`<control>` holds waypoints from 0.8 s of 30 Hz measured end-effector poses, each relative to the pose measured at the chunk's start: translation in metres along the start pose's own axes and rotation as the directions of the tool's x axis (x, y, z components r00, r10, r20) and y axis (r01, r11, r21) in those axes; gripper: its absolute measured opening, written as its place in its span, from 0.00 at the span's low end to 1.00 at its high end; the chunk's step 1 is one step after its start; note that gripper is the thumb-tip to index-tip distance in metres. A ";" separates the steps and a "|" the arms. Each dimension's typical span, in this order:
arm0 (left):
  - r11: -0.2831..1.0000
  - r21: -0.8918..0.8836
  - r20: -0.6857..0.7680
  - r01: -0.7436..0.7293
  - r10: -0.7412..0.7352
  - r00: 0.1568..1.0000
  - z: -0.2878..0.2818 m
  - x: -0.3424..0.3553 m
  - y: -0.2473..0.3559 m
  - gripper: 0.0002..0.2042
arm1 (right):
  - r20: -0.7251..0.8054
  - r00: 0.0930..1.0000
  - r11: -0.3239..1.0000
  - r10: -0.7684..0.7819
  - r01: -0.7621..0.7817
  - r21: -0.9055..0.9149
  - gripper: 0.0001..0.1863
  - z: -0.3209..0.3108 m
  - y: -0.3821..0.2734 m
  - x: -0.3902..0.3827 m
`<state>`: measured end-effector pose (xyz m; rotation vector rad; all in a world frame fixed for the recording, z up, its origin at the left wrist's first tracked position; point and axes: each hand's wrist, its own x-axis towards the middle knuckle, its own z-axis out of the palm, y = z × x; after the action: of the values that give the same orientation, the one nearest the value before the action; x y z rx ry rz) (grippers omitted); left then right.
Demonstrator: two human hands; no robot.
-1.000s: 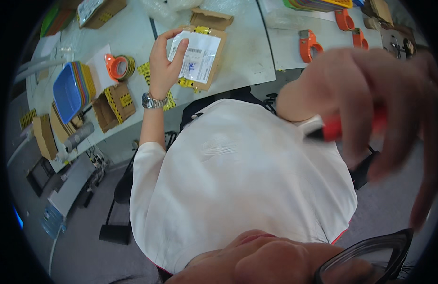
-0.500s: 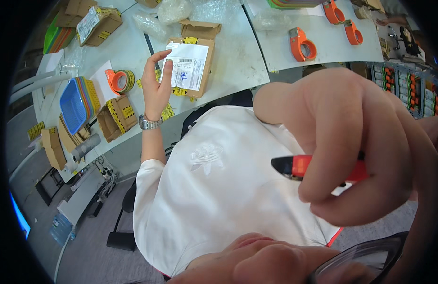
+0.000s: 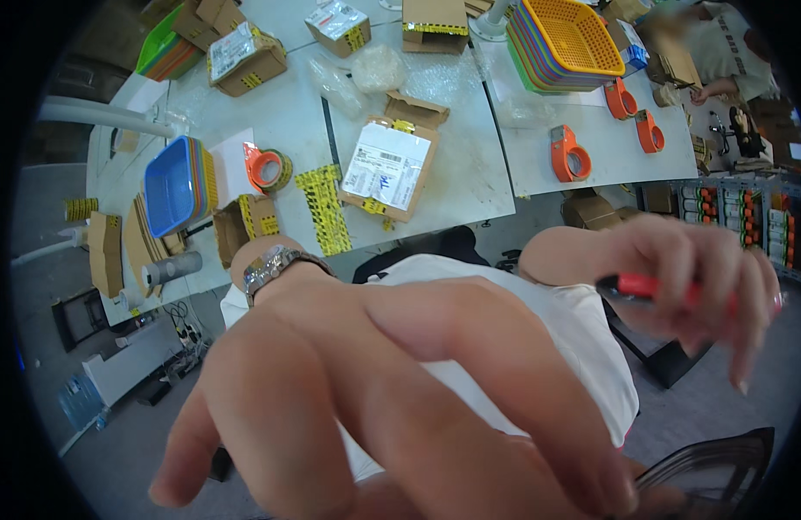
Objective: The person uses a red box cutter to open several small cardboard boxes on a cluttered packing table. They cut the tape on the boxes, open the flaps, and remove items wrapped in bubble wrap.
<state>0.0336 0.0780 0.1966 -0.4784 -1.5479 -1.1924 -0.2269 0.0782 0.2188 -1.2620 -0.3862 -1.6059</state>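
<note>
My left hand [image 3: 357, 364], with a metal watch [image 3: 283, 269] at the wrist, is raised very near the camera. Its fingers are spread and nothing shows between them. Off to the right, my right hand [image 3: 703, 269] is closed round a slim red tool with a black tip [image 3: 634, 286]; its exact kind is unclear. Beyond my hands, a cardboard box [image 3: 426, 173] lies on the table with one flap standing out. A white label [image 3: 387, 165] covers much of its top, and neither hand touches it. Yellow-and-black tape [image 3: 325, 212] lies beside the box.
Stacked baskets stand left [image 3: 171, 186] and at the back right [image 3: 582, 43]. Orange tape dispensers [image 3: 569, 156] sit on the right table, another dispenser [image 3: 266, 165] left. Other boxes [image 3: 249, 59] and bubble wrap [image 3: 379, 68] lie farther back. Another person's sleeve [image 3: 729, 52] shows far right.
My left hand has left the box and come up close to the camera. My right hand, still holding the red tool, has moved away from the camera to the right.
</note>
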 end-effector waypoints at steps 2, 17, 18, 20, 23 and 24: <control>1.000 0.005 0.031 0.005 -0.005 1.000 0.000 0.007 0.010 0.28 | 0.074 0.986 0.988 -0.148 0.151 -0.041 0.06 0.022 -0.009 0.006; 0.980 0.146 0.200 -0.137 0.107 0.974 0.024 0.028 0.071 0.28 | 0.093 0.898 0.898 -0.429 0.414 0.147 0.04 -0.016 -0.064 -0.030; 0.977 0.161 0.210 -0.142 0.107 0.972 0.026 0.027 0.075 0.27 | -0.116 0.965 0.965 -0.236 0.219 -0.141 0.07 -0.054 -0.034 -0.049; 0.968 0.198 0.215 -0.152 0.109 0.971 0.026 0.026 0.080 0.27 | -0.626 0.766 0.920 0.144 -0.336 -0.199 0.18 -0.108 0.044 -0.109; 0.957 0.241 0.220 -0.158 0.105 0.970 0.021 0.026 0.086 0.27 | -0.927 0.121 0.539 0.356 -0.837 0.097 0.17 -0.127 0.145 -0.229; 0.953 0.252 0.224 -0.166 0.109 0.968 0.020 0.026 0.088 0.27 | -0.874 0.106 0.409 0.475 -0.906 0.112 0.20 -0.127 0.157 -0.263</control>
<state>0.0847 0.1244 0.2597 -0.5338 -1.7939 -0.8277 -0.1784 0.0488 -0.1082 -0.6041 1.2160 -1.1390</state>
